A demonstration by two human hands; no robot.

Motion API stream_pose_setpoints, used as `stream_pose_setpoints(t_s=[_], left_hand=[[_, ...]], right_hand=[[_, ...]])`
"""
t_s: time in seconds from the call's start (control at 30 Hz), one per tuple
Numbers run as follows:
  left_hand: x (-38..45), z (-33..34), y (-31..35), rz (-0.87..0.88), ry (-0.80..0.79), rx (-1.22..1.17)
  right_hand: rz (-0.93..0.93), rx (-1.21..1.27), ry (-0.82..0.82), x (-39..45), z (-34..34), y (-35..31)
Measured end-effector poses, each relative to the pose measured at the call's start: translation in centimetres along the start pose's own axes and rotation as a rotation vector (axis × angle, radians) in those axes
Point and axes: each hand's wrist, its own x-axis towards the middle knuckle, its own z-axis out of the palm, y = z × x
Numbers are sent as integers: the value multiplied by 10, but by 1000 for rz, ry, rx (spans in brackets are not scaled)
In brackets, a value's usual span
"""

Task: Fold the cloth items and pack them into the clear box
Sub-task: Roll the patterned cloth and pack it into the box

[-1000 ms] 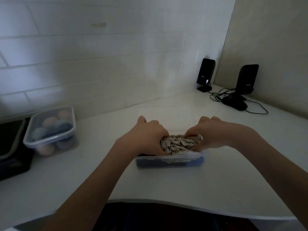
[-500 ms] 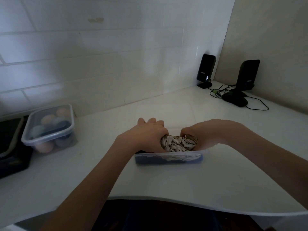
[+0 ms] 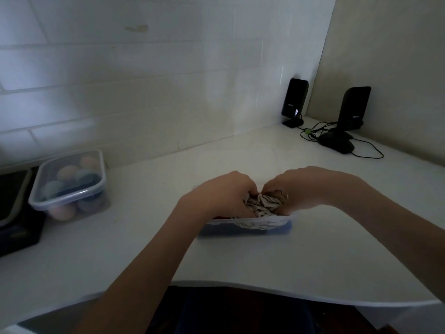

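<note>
Both hands, left hand [image 3: 224, 196] and right hand [image 3: 305, 189], are curled closed on the striped cloth [image 3: 262, 204], pressing it into the clear box [image 3: 245, 225] near the countertop [image 3: 313, 261] front edge, mid-width.

White cloth [image 3: 262, 205] with dark stripes; clear box [image 3: 248, 226], blue-tinted; 2 black speakers [image 3: 294, 100].

Two bare forearms with no sleeves in view, left hand [image 3: 218, 195], right hand [image 3: 304, 186], no gloves
</note>
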Motion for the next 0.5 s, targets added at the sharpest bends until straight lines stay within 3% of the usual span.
stream_pose_setpoints(t_s=[0.13,0.3,0.5], left_hand=[[2,0,4,-34,-38,51],[12,-2,7,-48,-115,116],[21,-2,8,-74,-185,152]], right_hand=[[3,177,-1,-8,-14,11],[44,-61,-99,2,-5,2],[54,-31,-274,16,-5,-2]])
